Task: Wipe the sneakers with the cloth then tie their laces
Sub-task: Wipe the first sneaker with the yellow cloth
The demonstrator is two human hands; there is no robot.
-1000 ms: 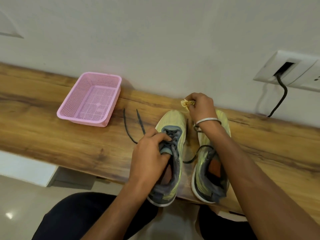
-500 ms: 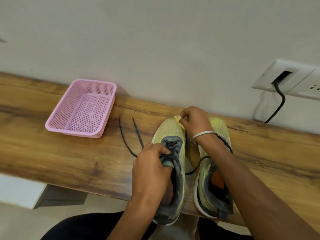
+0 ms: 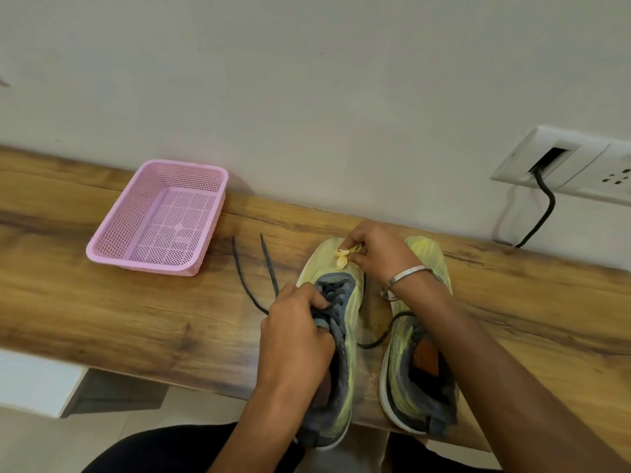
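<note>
Two yellow-green sneakers with grey collars stand side by side on the wooden shelf (image 3: 136,319), toes toward the wall at twelve o'clock and heels hanging over the near edge at six o'clock. The left sneaker (image 3: 336,343) is grasped by the left hand (image 3: 295,339), whose fingers curl over the tongue and the laced throat, clenched onto the shoe's upper. Its dark laces (image 3: 254,278) are untied and trail loose across the wood toward ten o'clock, ending near the pink basket (image 3: 160,216). The right hand (image 3: 377,252) sits at the toe end, between the two toes, and pinches a small crumpled yellow cloth (image 3: 343,256) between thumb and fingertips; the cloth touches the toe cap of the left sneaker. A metal bangle (image 3: 406,274) rings that wrist. The right sneaker (image 3: 421,363) lies under the right forearm, partly hidden by it, with an orange insole showing in its opening and one dark lace looping out toward the gap between the shoes.

The pink basket, a perforated plastic tray, rests at ten o'clock from the sneakers, well apart from them and just beside the wall. At two o'clock a white socket plate (image 3: 563,162) is fixed to the wall, a black cable (image 3: 543,213) dropping from it to the shelf.
</note>
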